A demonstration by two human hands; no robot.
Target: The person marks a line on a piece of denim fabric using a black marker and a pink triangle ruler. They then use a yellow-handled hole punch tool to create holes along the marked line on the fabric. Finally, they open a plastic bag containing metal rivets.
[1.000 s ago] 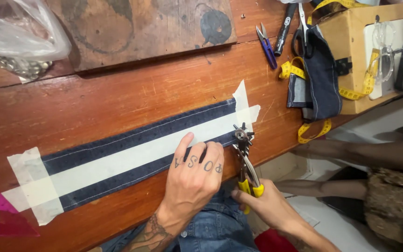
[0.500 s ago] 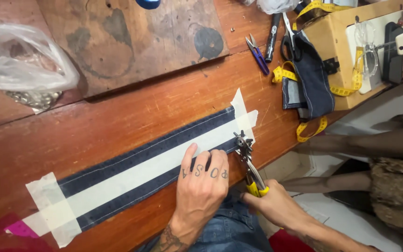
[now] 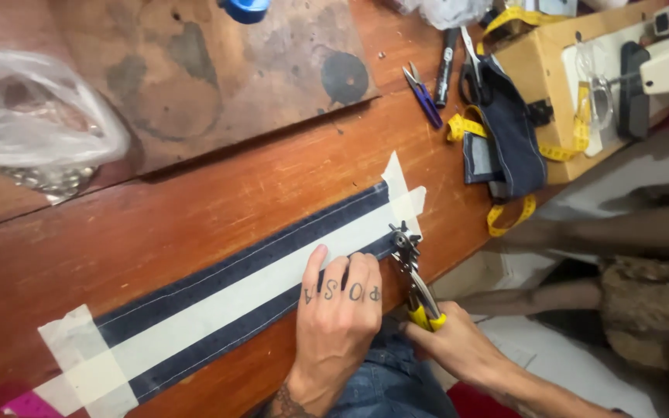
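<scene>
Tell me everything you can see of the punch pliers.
The punch pliers are steel with yellow-sleeved handles and a small revolving punch wheel at the head. The right hand grips the handles; the head bites the near edge of the denim strip, close to its taped right end, beside the left hand.

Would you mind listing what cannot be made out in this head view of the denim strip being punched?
- Punch pliers: the jaw tip on the denim strip is too small to show any hole.
- Right hand: its palm hides the yellow handles.
- Left hand: covers the strip and tape beneath it.
- Plastic bag: contents blurred, cut by the left edge.
</scene>
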